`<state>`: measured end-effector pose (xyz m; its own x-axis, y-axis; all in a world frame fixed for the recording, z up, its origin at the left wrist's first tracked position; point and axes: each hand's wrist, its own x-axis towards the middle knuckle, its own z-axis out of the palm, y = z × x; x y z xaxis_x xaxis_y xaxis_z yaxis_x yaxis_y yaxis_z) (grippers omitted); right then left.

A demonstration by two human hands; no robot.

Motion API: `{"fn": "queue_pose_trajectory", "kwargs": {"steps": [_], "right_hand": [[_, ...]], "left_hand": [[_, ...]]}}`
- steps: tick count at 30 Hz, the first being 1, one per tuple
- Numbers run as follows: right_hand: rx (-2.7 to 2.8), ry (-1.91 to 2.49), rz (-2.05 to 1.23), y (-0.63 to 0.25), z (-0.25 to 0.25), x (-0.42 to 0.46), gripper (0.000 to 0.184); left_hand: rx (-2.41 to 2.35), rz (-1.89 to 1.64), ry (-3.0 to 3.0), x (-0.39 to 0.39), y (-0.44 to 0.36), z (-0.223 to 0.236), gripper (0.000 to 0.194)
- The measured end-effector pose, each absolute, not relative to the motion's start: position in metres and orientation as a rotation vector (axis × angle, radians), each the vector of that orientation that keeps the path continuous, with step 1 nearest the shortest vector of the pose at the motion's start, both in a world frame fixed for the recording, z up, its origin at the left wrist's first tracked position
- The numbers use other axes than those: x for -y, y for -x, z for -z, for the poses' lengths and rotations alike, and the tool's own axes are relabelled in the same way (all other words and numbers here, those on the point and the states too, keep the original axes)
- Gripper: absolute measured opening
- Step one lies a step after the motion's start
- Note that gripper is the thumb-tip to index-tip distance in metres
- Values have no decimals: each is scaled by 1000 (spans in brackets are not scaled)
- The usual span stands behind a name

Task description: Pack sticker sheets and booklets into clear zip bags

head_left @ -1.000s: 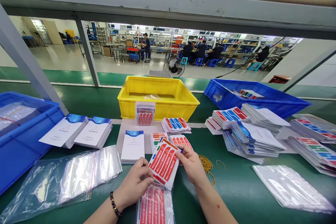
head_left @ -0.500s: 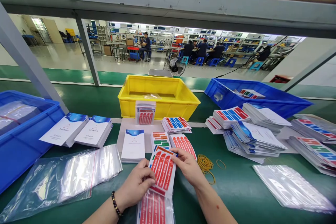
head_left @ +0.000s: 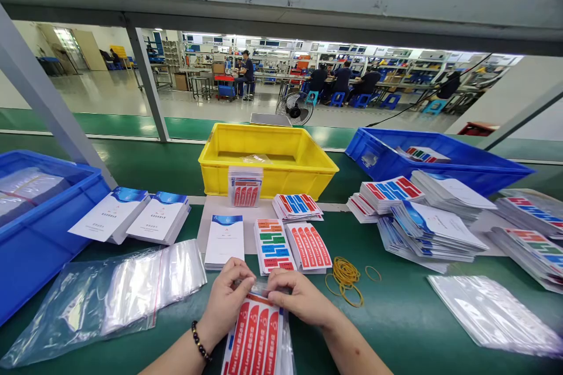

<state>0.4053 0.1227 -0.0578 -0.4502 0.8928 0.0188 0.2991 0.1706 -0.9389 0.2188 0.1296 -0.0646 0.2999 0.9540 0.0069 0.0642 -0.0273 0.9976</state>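
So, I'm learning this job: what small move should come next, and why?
Probably press the clear bag closed along its top edge: the red Max Level label sheet appears to lie below it, and left hand and right hand grip there.

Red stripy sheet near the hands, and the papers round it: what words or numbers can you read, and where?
"Max Level": on the red-striped sheet, left stripe.
"Level": on its other stripes; the characters beside it are too blurred.
White booklets: print too small.
Coloured sticker pile, red sticker pile: too small.
No numbers that I can read.
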Motion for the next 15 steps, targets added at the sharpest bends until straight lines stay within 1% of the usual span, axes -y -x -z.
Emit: {"fn": "queue_pose_trajectory", "kwargs": {"steps": [4,8,10,13,15], "right_hand": [[1624,1177,-1357,-408,67,-124,18],[1504,1219,-1415,-407,70,-126,31],[1485,1255,-1444,-405,69,-126,29],[1483,1277,-1476,-402,67,-127,14],[1496,1286,-1450,-400,65,-127,12]], "left_hand": [[-982,-783,-1099,-130,-219,62,38],[-1079,-730,-1074,-131,-221,62,35],[-1102,-748,-1097,-131,-221,62,32],[-1109,-763,-1117,-130,-220,60,29],[-1120,-769,-1129,-130,-220,58,28]]}}
